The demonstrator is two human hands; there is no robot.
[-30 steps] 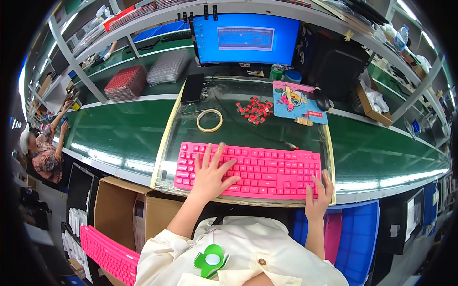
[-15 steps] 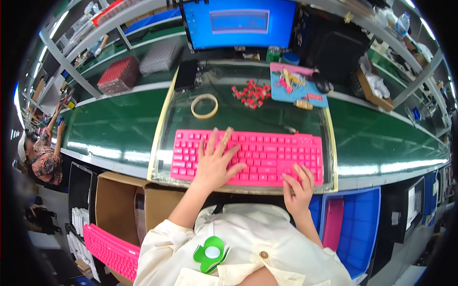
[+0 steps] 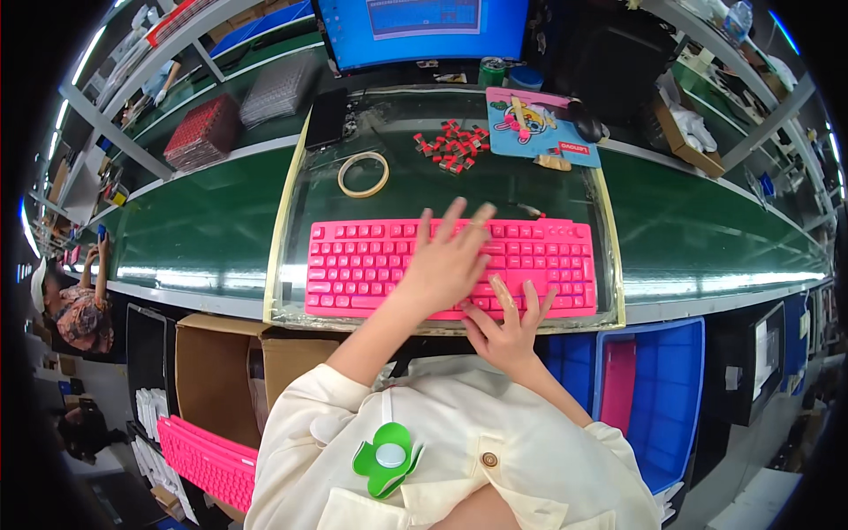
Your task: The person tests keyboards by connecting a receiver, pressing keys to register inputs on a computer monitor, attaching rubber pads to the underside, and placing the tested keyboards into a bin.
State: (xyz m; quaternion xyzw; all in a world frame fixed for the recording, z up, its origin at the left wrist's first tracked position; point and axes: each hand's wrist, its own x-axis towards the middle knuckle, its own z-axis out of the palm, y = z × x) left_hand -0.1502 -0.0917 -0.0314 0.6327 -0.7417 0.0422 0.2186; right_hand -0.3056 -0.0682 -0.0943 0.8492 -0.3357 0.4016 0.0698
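Note:
A bright pink keyboard [image 3: 353, 281] lies flat across a glass-like mat edged with yellow tape. My left hand [image 3: 443, 263] is over its middle, fingers spread toward the upper keys and slightly blurred. Lower and to the right, my right hand [image 3: 511, 331] rests at the keyboard's front edge, its fingers apart on the keys. Neither hand grips anything. The keys under both hands are hidden. Just above the keyboard's back edge shows a small cable end [image 3: 530, 210].
Behind the keyboard sit a tape roll [image 3: 363, 174], a pile of small red pieces [image 3: 452, 146], a mouse pad [image 3: 530, 132] with a mouse [image 3: 585, 121], and a lit monitor [image 3: 424, 35]. Below the bench are a cardboard box [image 3: 216, 362], pink keyboards [image 3: 208, 464] and a blue bin [image 3: 658, 397].
My left hand has slid right along the keyboard. My right hand has moved left, closer to it. The whole view has shifted slightly, and the other person at far left has moved their arms.

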